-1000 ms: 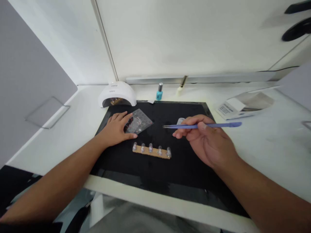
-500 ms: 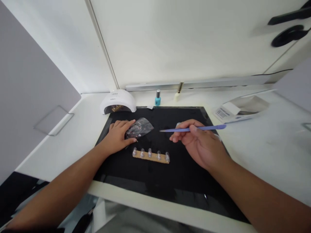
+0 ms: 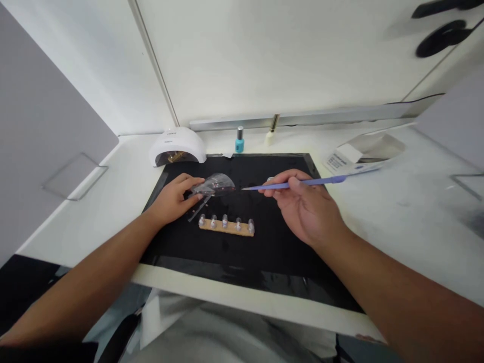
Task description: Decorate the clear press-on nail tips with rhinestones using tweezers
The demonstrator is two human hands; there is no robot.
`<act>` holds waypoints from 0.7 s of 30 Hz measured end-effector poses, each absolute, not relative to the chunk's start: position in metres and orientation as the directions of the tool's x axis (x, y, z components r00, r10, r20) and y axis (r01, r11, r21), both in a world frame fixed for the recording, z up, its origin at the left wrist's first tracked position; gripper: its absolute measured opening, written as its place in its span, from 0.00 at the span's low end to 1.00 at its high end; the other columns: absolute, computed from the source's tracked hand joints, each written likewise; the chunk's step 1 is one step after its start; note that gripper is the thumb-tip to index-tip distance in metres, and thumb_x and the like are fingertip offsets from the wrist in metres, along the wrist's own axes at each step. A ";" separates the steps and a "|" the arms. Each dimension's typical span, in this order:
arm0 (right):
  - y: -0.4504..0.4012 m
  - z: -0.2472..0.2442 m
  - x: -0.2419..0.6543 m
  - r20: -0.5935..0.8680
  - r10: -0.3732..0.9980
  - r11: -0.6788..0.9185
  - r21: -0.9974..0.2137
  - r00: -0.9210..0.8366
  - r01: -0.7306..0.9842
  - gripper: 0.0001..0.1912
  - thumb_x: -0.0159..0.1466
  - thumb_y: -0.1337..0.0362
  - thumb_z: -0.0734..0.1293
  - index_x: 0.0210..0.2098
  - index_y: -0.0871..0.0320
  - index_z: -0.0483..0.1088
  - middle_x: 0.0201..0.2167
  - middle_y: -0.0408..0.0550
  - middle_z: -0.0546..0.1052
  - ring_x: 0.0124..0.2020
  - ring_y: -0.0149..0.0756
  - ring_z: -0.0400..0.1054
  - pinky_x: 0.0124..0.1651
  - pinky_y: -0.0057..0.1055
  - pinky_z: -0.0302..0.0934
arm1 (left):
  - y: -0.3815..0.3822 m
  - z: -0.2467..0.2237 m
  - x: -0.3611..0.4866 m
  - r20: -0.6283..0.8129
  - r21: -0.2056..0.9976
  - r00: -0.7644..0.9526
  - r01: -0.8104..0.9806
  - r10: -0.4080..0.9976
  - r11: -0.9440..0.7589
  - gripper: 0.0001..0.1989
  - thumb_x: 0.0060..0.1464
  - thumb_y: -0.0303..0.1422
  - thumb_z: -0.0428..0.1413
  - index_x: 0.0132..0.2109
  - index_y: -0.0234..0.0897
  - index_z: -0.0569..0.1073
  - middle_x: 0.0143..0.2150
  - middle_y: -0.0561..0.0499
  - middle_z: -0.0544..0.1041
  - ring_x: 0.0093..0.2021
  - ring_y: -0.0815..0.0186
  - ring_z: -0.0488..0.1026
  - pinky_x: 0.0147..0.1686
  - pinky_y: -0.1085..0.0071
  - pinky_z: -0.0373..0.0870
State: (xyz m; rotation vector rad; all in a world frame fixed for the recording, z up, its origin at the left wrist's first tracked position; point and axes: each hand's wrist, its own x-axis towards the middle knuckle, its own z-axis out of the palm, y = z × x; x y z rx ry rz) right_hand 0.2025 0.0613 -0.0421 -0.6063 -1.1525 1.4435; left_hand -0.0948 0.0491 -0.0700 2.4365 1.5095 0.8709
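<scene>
Left hand [image 3: 172, 200] on gem packet [image 3: 214, 185]

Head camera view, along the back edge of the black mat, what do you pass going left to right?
White nail lamp → teal nail polish bottle → small pale bottle with a gold cap → opened white packet.

A clear plastic sheet of small dark-red pieces [image 3: 214, 185] curls upward off the mat; a slim blue-handled tool [image 3: 293, 184] (nearly level) points at it.
</scene>
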 end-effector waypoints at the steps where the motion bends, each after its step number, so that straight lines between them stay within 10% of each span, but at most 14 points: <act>1: 0.061 -0.041 0.202 0.239 0.943 0.117 -0.889 -0.230 -0.442 0.10 0.60 0.54 0.72 0.29 0.54 0.77 0.27 0.43 0.77 0.33 0.33 0.73 0.43 0.33 0.67 | 0.049 -0.070 -0.094 0.415 0.407 0.329 0.767 0.849 -0.496 0.17 0.62 0.34 0.56 0.57 0.39 0.73 0.49 0.45 0.74 0.48 0.60 0.75 0.48 0.62 0.74; 11: 0.061 -0.045 0.201 0.230 0.935 0.088 -0.888 -0.270 -0.452 0.11 0.60 0.53 0.73 0.30 0.54 0.78 0.27 0.43 0.77 0.34 0.34 0.73 0.44 0.32 0.68 | 0.052 -0.069 -0.098 0.590 0.379 0.187 0.794 0.785 -0.475 0.13 0.63 0.32 0.54 0.49 0.38 0.81 0.37 0.47 0.74 0.38 0.63 0.74 0.41 0.63 0.74; 21: 0.053 -0.037 0.202 0.251 0.908 0.044 -0.853 -0.335 -0.519 0.11 0.63 0.52 0.70 0.33 0.52 0.76 0.27 0.42 0.75 0.34 0.36 0.73 0.46 0.38 0.69 | 0.035 -0.052 -0.091 0.602 0.616 -0.021 0.648 0.798 -0.447 0.13 0.62 0.33 0.54 0.49 0.37 0.81 0.25 0.53 0.80 0.23 0.69 0.76 0.28 0.73 0.75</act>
